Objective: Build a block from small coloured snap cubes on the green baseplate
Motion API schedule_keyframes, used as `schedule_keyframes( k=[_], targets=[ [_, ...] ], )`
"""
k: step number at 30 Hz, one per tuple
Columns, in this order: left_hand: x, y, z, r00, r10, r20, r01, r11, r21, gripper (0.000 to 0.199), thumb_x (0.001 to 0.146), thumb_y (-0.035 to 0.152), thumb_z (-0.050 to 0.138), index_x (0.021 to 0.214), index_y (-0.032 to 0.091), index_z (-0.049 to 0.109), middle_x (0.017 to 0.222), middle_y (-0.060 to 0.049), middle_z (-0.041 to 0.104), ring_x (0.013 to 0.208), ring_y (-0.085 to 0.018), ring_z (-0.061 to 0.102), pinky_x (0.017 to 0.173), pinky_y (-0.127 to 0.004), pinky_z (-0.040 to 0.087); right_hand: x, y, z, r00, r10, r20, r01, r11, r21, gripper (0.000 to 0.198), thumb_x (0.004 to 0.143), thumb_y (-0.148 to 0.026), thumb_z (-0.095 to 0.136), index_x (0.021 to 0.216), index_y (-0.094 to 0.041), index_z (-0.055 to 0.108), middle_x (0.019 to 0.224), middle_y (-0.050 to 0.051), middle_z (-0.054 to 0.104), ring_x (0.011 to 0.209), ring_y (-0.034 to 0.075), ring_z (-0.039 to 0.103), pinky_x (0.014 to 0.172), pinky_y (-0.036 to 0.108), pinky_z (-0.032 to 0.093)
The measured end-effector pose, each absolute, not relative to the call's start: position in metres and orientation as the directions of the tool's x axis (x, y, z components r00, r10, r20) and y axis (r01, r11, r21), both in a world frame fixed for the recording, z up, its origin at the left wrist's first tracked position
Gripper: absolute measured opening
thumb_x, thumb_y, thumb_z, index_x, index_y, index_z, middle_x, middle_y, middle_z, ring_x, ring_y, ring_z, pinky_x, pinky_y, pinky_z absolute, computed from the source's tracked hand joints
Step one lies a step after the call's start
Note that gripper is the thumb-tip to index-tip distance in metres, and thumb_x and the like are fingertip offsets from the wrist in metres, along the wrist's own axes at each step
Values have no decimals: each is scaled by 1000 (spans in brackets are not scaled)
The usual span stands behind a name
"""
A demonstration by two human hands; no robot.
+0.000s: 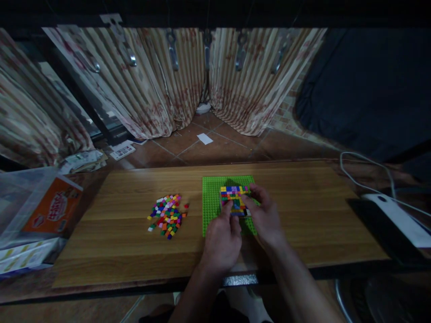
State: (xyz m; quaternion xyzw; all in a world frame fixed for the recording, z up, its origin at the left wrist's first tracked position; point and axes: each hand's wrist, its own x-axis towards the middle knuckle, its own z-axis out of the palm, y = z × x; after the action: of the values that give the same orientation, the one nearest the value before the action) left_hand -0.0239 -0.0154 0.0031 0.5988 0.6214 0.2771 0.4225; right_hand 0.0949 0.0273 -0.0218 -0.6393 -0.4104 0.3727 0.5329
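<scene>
A green studded baseplate (209, 197) lies on the wooden table. Over it is a rectangular block of small multicoloured toy bricks (232, 190), in rows of yellow, blue, pink, red and orange. My left hand (222, 240) grips the block's near left corner, its fingers curled and a fingertip on the top. From the right, my right hand (266, 215) holds the block's side, with one finger reaching over the upper face. My fingers cover part of the block, and whether it is pressed onto the plate cannot be seen. Left of the plate is a loose pile of coloured bricks (167, 215).
The wooden table (128, 251) has a dark front edge. At the left stand a clear plastic bin (23, 202) and an orange carton (55, 206). A white device (397, 220) with a cable (367, 154) lies at the right. Patterned curtains (151, 89) hang behind.
</scene>
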Motion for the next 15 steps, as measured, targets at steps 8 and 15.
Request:
schedule_keyframes(
  k=[8, 15],
  targets=[
    [-22, -15, 5, 127, 977, -174, 705, 35, 708, 53, 95, 23, 33, 148, 14, 41, 114, -16, 72, 97, -29, 70, 90, -43, 52, 86, 26, -31, 388, 921, 14, 306, -115, -945, 62, 73, -46, 66, 126, -14, 56, 128, 17, 62, 118, 30, 59, 103, 48, 44],
    [-19, -18, 5, 139, 976, -169, 772, 0, 636, 53, 94, 19, 34, 146, 12, 42, 111, -17, 73, 98, -32, 71, 90, -48, 53, 83, 25, -26, 385, 923, 13, 347, -132, -928, 66, 71, -46, 63, 127, -11, 55, 128, 19, 62, 115, 30, 59, 102, 48, 44]
  ],
)
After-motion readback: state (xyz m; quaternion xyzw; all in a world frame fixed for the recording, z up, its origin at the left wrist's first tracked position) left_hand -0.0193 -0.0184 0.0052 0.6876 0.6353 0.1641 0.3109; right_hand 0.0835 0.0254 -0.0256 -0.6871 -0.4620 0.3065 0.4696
